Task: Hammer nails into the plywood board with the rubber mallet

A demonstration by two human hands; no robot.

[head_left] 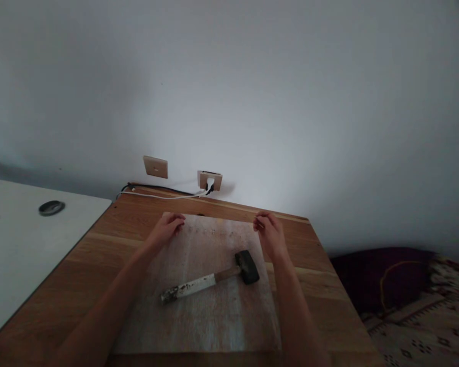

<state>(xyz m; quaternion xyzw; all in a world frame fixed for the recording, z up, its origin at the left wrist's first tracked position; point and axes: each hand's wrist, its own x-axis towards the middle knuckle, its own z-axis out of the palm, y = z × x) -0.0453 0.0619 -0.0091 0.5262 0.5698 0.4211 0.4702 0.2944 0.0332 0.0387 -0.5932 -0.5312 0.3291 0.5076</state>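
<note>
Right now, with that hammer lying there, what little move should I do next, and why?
Maybe bring your right hand toward you to the hammer: it lies loose on the pale sheet, with its black head closest to that hand. Your left hand is also up at the sheet's far side, so neither hand is on the hammer.

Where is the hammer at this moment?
In the head view, the hammer lies lower centre on the pale sheet, its dark head toward the right forearm.

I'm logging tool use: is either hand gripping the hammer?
No, the hammer lies on the pale panel, while the left hand and right hand are near the panel's far corners.
</note>
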